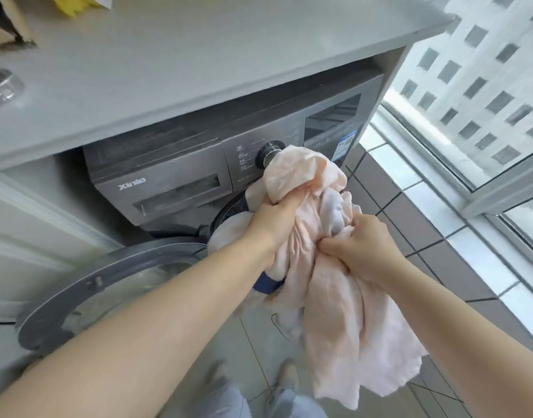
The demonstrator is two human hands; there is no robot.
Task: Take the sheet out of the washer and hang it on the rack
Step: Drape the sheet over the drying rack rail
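A pale pink sheet (343, 312) hangs bunched in front of the grey front-loading washer (174, 173). Part of it still trails back into the drum opening (229, 212). My left hand (277, 218) grips a gathered fold near the top of the bundle. Just below and to the right, my right hand (364, 239) grips another fold. The sheet's loose end drapes down toward the floor. The round washer door (102, 285) stands swung open to the left. No rack is in view.
A grey countertop (198, 61) overhangs the washer. A white cabinet (33, 236) stands at the left. A large window (485, 86) runs along the right above a tiled ledge (425, 224). My feet show on the tiled floor (250, 357) below.
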